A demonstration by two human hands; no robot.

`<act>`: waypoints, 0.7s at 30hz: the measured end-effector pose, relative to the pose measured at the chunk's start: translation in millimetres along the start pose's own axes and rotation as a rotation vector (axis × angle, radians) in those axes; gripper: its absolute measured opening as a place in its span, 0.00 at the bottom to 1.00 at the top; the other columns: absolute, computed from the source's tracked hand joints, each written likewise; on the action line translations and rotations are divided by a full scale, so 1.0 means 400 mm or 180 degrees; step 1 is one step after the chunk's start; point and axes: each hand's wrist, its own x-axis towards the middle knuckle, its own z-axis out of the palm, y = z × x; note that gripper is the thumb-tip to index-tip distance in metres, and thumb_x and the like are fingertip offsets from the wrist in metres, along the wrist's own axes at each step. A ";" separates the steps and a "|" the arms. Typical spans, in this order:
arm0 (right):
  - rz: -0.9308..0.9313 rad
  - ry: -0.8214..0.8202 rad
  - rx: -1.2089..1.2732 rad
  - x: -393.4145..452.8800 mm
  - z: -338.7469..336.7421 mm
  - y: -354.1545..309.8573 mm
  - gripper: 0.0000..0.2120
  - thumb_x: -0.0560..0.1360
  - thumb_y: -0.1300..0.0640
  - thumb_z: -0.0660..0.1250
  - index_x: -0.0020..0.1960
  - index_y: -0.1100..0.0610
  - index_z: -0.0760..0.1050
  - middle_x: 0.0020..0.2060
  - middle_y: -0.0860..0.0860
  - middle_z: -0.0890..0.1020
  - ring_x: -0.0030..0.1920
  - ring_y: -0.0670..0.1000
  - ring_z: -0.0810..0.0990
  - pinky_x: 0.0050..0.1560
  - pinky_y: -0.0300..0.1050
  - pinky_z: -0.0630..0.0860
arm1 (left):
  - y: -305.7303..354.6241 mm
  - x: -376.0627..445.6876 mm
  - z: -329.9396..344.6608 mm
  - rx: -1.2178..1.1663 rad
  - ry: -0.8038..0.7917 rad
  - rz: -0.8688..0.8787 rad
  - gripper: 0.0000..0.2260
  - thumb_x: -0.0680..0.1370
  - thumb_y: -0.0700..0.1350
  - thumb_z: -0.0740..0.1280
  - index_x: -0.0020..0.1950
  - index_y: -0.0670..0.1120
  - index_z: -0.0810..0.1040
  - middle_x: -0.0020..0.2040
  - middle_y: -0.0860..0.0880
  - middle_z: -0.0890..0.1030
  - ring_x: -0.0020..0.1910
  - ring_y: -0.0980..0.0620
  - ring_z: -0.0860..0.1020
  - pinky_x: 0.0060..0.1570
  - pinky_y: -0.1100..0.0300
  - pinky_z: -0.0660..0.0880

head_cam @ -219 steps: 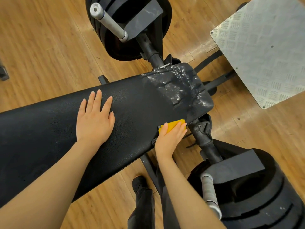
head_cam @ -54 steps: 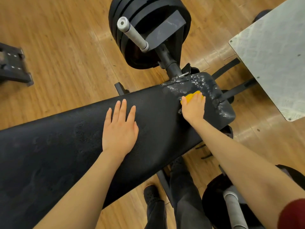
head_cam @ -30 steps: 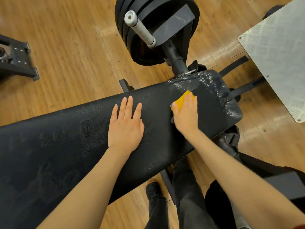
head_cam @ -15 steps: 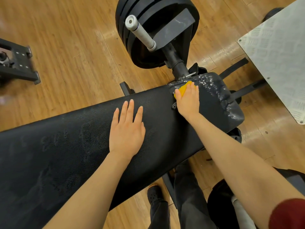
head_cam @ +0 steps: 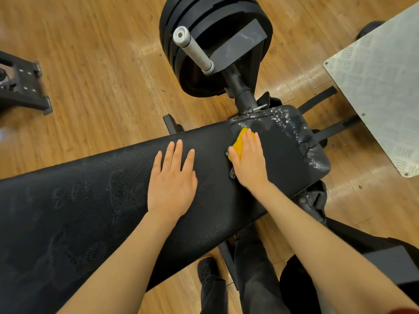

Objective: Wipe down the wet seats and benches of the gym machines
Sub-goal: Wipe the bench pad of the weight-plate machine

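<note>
I'm in a gym, weights area. Evidence: long black textured padded bench (head_cam: 95, 214), stack of black round weight plates (head_cam: 204, 26) on a grey metal sleeve bar (head_cam: 195, 53), silver diamond-tread metal footplate (head_cam: 381, 80), warm brown wood-plank floor (head_cam: 95, 71), another black steel machine base (head_cam: 20, 87) at my left.

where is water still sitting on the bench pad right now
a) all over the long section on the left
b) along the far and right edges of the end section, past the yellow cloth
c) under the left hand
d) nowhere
b: white droplets glisten along the far and right edges of the bench pad, beyond the yellow cloth pressed under the right hand; the left hand lies flat on matte pad.
</note>
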 end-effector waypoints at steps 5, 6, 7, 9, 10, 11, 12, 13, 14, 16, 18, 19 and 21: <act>0.0042 -0.0092 0.0016 0.133 -0.008 -0.013 0.34 0.81 0.43 0.55 0.78 0.61 0.50 0.78 0.54 0.54 0.78 0.54 0.47 0.76 0.49 0.50 | 0.000 -0.002 0.000 0.0008 0.0061 0.0015 0.24 0.81 0.51 0.56 0.77 0.47 0.61 0.78 0.41 0.58 0.77 0.43 0.54 0.75 0.44 0.54; 0.0018 -0.0095 0.0025 0.121 -0.009 -0.011 0.34 0.81 0.43 0.55 0.78 0.61 0.49 0.78 0.54 0.54 0.78 0.54 0.46 0.76 0.49 0.50 | 0.001 -0.002 0.000 -0.0002 0.0081 0.0019 0.24 0.81 0.51 0.57 0.77 0.47 0.62 0.77 0.41 0.59 0.77 0.43 0.55 0.75 0.44 0.54; -0.0041 -0.0099 0.0019 0.096 -0.011 -0.007 0.34 0.81 0.43 0.55 0.78 0.61 0.49 0.78 0.53 0.54 0.78 0.53 0.46 0.76 0.49 0.50 | 0.002 -0.002 0.000 0.0002 0.0087 0.0021 0.24 0.80 0.51 0.57 0.77 0.47 0.62 0.77 0.41 0.59 0.77 0.43 0.55 0.75 0.44 0.55; -0.0238 -0.0148 0.0003 0.019 -0.014 0.003 0.34 0.80 0.43 0.55 0.78 0.60 0.51 0.78 0.53 0.54 0.78 0.52 0.46 0.76 0.49 0.51 | 0.001 -0.001 0.001 0.0016 0.0069 0.0020 0.25 0.81 0.51 0.57 0.77 0.47 0.62 0.77 0.41 0.59 0.77 0.43 0.55 0.75 0.44 0.55; -0.0340 -0.0195 -0.0003 -0.026 -0.017 0.008 0.33 0.80 0.43 0.56 0.78 0.60 0.52 0.78 0.52 0.54 0.78 0.52 0.46 0.76 0.49 0.51 | 0.001 0.000 0.001 0.0013 0.0065 0.0015 0.25 0.81 0.51 0.57 0.77 0.47 0.62 0.77 0.41 0.58 0.77 0.43 0.55 0.75 0.44 0.55; -0.0426 -0.0248 -0.0010 -0.069 -0.019 0.010 0.33 0.80 0.43 0.56 0.78 0.59 0.52 0.78 0.51 0.54 0.78 0.51 0.45 0.75 0.48 0.50 | -0.001 0.000 0.002 0.0010 0.0069 0.0009 0.25 0.80 0.51 0.58 0.77 0.47 0.62 0.77 0.41 0.58 0.77 0.43 0.55 0.75 0.44 0.55; -0.0479 -0.0300 -0.0029 -0.104 -0.021 0.013 0.33 0.80 0.44 0.57 0.78 0.58 0.52 0.78 0.51 0.54 0.78 0.51 0.45 0.75 0.48 0.50 | -0.002 0.000 0.001 0.0013 0.0074 0.0005 0.25 0.80 0.51 0.58 0.77 0.46 0.62 0.77 0.40 0.58 0.77 0.43 0.55 0.75 0.44 0.55; -0.0502 -0.0340 -0.0055 -0.125 -0.022 0.015 0.33 0.80 0.44 0.57 0.78 0.58 0.52 0.78 0.50 0.53 0.78 0.51 0.45 0.75 0.48 0.50 | -0.002 -0.001 0.001 0.0021 0.0078 0.0006 0.25 0.80 0.51 0.58 0.77 0.46 0.62 0.77 0.40 0.59 0.77 0.42 0.56 0.75 0.44 0.55; -0.0526 -0.0366 -0.0086 -0.128 -0.024 0.015 0.33 0.80 0.44 0.57 0.78 0.58 0.51 0.78 0.50 0.53 0.78 0.51 0.45 0.75 0.48 0.49 | -0.001 -0.001 0.001 0.0024 0.0084 0.0009 0.25 0.80 0.51 0.58 0.77 0.46 0.62 0.77 0.40 0.59 0.77 0.42 0.56 0.74 0.43 0.55; -0.0619 -0.0368 -0.0149 -0.089 -0.029 0.003 0.33 0.80 0.43 0.56 0.78 0.58 0.50 0.78 0.51 0.52 0.78 0.52 0.45 0.76 0.48 0.49 | 0.000 0.000 0.001 0.0010 0.0076 0.0015 0.25 0.80 0.50 0.59 0.76 0.46 0.63 0.77 0.40 0.59 0.77 0.42 0.56 0.74 0.43 0.56; -0.0634 -0.0357 -0.0162 -0.012 -0.026 -0.019 0.33 0.81 0.44 0.56 0.78 0.59 0.51 0.78 0.52 0.53 0.78 0.54 0.46 0.76 0.49 0.49 | 0.000 0.001 0.000 0.0014 0.0050 0.0022 0.25 0.80 0.51 0.58 0.77 0.46 0.62 0.77 0.40 0.59 0.77 0.42 0.56 0.74 0.44 0.55; -0.0590 -0.0366 -0.0155 0.034 -0.023 -0.030 0.32 0.81 0.44 0.56 0.78 0.59 0.52 0.78 0.53 0.54 0.78 0.54 0.47 0.76 0.50 0.50 | 0.000 0.000 0.000 0.0015 0.0050 0.0019 0.25 0.80 0.51 0.58 0.76 0.46 0.62 0.77 0.40 0.59 0.77 0.42 0.56 0.74 0.44 0.55; -0.0513 -0.0388 -0.0168 0.122 -0.019 -0.052 0.31 0.81 0.43 0.55 0.77 0.59 0.55 0.77 0.52 0.56 0.78 0.55 0.48 0.76 0.52 0.51 | 0.000 0.000 -0.004 0.0010 0.0035 0.0013 0.25 0.80 0.51 0.58 0.76 0.46 0.63 0.77 0.40 0.59 0.77 0.42 0.56 0.74 0.44 0.56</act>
